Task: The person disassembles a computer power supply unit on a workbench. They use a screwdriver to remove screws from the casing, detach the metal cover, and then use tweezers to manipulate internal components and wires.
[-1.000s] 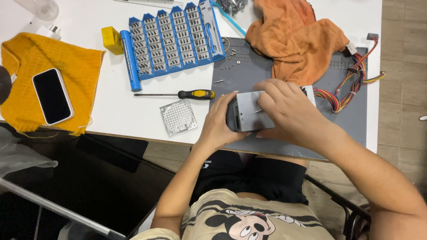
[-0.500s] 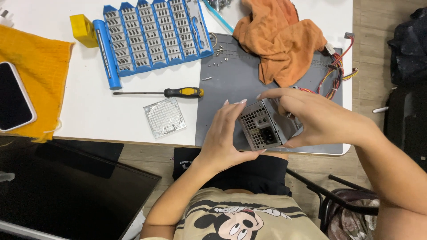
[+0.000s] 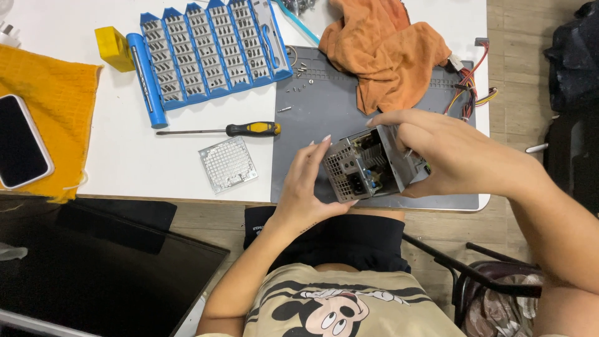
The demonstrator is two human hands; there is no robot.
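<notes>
Both my hands are clamped on a grey metal power-supply box (image 3: 368, 165), raised just above the near edge of the grey work mat (image 3: 324, 112). My left hand (image 3: 309, 187) cups its perforated end; my right hand (image 3: 449, 153) wraps the far side and top. The sheet-metal casing looks stiff and probably fairly heavy for its bulk, with thin edges that may be sharp, so I judge the flat outer walls the safest hold, away from the open face and its exposed parts. Its coloured wire bundle (image 3: 468, 93) trails beside an orange cloth (image 3: 387, 50). A screwdriver (image 3: 249, 130), a loose fan grille (image 3: 228, 163) and a blue bit case (image 3: 206, 53) lie to the left.
</notes>
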